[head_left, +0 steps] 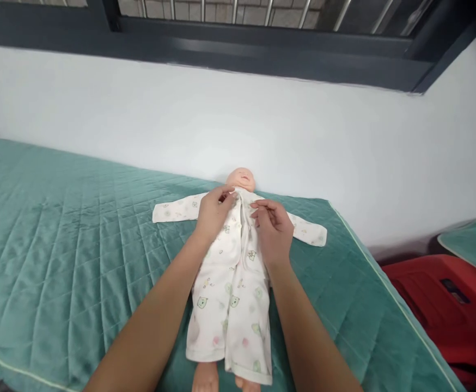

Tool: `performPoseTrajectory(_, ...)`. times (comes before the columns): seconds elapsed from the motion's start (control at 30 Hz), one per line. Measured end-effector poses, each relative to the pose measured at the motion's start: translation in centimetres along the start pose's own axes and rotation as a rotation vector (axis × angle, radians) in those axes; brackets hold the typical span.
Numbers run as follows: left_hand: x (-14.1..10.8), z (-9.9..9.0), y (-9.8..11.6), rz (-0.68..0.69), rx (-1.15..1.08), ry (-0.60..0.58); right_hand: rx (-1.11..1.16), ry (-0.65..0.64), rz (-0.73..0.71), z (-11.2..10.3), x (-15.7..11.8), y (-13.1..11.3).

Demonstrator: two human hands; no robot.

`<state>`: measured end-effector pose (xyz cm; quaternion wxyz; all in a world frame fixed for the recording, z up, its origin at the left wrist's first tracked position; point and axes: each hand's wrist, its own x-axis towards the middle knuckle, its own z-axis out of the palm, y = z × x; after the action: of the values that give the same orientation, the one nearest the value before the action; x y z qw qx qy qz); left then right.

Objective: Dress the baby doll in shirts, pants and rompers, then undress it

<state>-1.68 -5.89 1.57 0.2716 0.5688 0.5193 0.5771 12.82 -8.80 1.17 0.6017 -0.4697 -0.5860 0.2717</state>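
L hand point(218, 211) & R hand point(274, 227) half-curled, can't tell if gripping; PJ top point(230, 242) btwn, on baby doll point(241, 178); loose pinch could misalign front edges point(239, 225).

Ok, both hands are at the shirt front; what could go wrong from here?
The shirt front is parted between the left hand and the right hand, so it might end up crooked. The doll's head lies near the wall, so a push that way could bump it.

Green quilted cover point(78, 256), clothed doll point(230, 261) lying on it
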Motion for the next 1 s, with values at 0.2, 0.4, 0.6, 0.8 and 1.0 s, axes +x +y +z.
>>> performPoseTrajectory(0.2, -1.6, -1.0, -0.5, 0.072, 0.061, -0.125, -0.298, -0.056, 0.02, 0.9, -0.9, -0.4)
performPoseTrajectory(0.4, -0.6, -0.6, -0.2, 0.032, 0.193, -0.157, -0.308, -0.152, 0.135, 0.6, 0.6, 0.1)
performPoseTrajectory(0.6, -0.4, -0.5, 0.8, -0.065, 0.112, -0.237, -0.575, -0.188, 0.032, 0.8, 0.4, -1.0)
performPoseTrajectory(0.8, -0.3, -0.7, 1.0, -0.078, 0.065, -0.281, -0.699, -0.158, 0.047, 1.4, -0.1, -1.6)
performPoseTrajectory(1.0, -0.6, -0.4, 0.8, -0.061, 0.034, -0.199, -0.543, -0.092, 0.095, 1.0, 0.5, -0.8)
